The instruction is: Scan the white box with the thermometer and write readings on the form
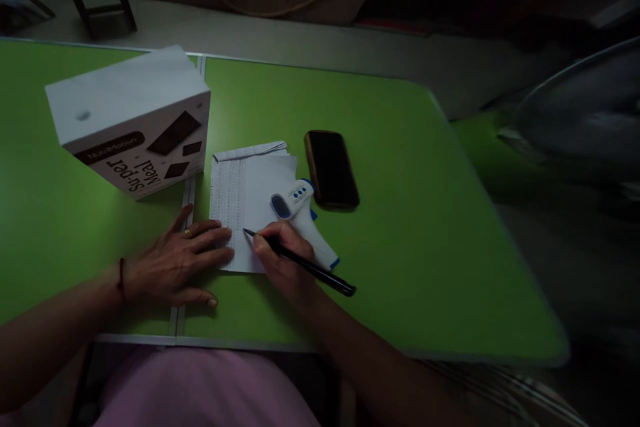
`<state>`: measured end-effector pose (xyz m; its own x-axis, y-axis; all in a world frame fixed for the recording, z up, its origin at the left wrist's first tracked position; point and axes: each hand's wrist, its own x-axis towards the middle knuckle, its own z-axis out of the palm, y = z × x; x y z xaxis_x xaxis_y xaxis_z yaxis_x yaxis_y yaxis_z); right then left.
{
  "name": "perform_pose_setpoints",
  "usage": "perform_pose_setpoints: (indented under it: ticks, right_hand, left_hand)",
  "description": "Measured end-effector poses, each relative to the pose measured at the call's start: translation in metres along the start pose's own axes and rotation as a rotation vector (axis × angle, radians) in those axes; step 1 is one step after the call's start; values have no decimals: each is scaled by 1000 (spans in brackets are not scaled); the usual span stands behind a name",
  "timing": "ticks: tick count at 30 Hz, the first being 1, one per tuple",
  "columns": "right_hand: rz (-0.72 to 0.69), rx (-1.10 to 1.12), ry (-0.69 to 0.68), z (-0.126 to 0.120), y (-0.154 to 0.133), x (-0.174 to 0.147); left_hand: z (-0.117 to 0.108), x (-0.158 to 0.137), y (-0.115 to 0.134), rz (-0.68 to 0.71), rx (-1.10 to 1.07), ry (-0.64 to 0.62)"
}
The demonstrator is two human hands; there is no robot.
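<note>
Paper [263, 177], its left part covered in small marks, lies on the green worktop [425, 233] in the head view, between a box [150, 140] and a phone [334, 170]. The left hand [183, 259] lies open, fingertips on the sheet's left side; light, even pressure there should stop it sliding. The right hand [285, 253] grips a black pen [320, 271] near its tip, at the edge of the marks. Small strokes lined up with those marks would suit the writing. The thermometer [317, 240] overlaps the sheet's right side and is best nudged clear.
</note>
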<state>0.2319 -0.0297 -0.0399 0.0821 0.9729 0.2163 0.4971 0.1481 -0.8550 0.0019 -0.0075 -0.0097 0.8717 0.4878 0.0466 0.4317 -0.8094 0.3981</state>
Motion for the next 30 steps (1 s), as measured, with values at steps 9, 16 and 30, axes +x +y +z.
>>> perform_pose_setpoints:
  ticks: [9, 16, 30]
  right_hand:
    - [-2, 0, 3, 0, -1, 0]
    - [19, -39, 18, 0, 1, 0]
    - [-260, -202, 59, -6, 3, 2]
  left_hand:
    - [1, 1, 0, 3, -5, -2]
    - [-1, 0, 0, -16, -11, -27]
    - [0, 0, 0, -14, -23, -20]
